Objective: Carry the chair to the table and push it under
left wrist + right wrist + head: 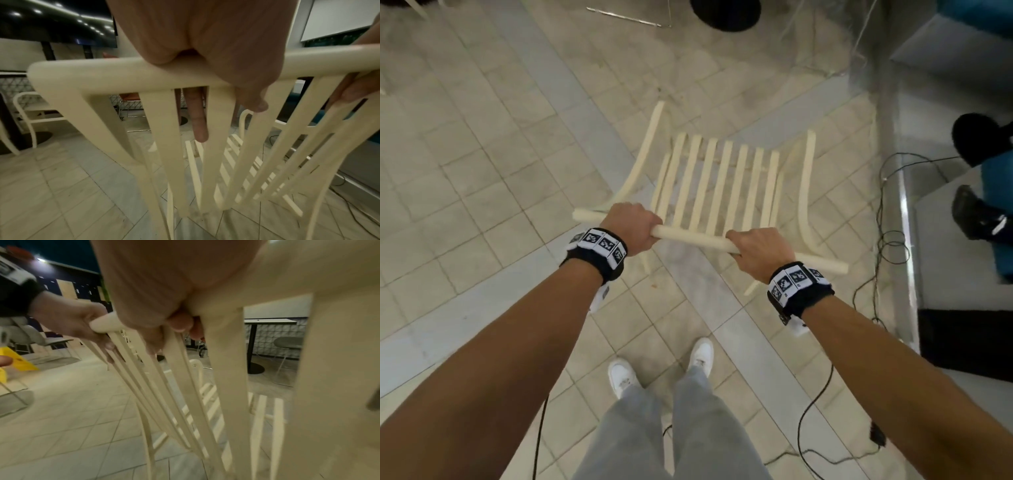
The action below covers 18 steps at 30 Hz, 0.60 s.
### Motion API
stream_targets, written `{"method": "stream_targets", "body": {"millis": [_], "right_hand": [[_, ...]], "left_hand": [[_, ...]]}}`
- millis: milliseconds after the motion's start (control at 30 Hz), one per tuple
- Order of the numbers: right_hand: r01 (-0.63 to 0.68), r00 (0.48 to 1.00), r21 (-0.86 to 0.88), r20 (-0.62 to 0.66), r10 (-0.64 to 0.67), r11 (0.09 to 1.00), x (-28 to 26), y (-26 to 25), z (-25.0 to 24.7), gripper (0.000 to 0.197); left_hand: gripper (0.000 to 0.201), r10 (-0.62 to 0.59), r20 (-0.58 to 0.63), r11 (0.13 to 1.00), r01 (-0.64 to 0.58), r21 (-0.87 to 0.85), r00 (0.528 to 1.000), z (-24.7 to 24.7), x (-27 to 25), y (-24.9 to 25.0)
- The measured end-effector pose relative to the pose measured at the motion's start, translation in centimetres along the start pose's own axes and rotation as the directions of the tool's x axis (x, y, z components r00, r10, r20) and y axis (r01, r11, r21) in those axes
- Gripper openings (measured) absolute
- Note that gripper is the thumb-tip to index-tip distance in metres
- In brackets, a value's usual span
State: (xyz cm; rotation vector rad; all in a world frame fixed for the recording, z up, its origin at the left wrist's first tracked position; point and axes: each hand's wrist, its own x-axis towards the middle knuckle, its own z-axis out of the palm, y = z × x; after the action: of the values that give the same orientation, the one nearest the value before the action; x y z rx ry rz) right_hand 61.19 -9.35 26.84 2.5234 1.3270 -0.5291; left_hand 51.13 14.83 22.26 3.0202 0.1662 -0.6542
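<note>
Over the tiled floor (482,171), the cream slatted chair (722,178) hides its legs; left hand (631,228) and right hand (758,253) both grip its top rail.

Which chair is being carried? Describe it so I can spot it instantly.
On the tiled floor, ahead of the white shoes, find the cream slatted chair. Unlike other chairs around, the left hand and right hand grip its top rail.

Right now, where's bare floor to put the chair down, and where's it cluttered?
Free: the tiled floor left of the chair, ahead of the left hand. Also the tiles between the chair and the white shoes. Crowded: right of the right hand, where black cables loop beside the grey ledge.
</note>
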Motion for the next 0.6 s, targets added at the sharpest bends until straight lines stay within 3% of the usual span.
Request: {"method": "stream_targets", "body": {"millis": [167,333,600], "right_hand": [[0.0,0.999,0.055,-0.047,0.002,0.999,1.3,3.0,1.3,0.018],[-0.099,0.991,0.177,-0.067,0.112,0.979,1.6,5.6,3.7,0.023],[-0.188,0.975,0.218,-0.075,0.209,0.958,2.0,6.1,5.6,0.012]], "left_hand": [[0.02,-0.065,0.024,0.997,0.064,0.048,0.998,-1.2,1.9,1.6],[0.021,-0.083,0.017,0.995,0.082,0.05,0.996,-1.3,3.9,4.4],[0.025,-0.134,0.011,0.988,0.133,0.076,0.991,0.2,5.4,5.6]]}}
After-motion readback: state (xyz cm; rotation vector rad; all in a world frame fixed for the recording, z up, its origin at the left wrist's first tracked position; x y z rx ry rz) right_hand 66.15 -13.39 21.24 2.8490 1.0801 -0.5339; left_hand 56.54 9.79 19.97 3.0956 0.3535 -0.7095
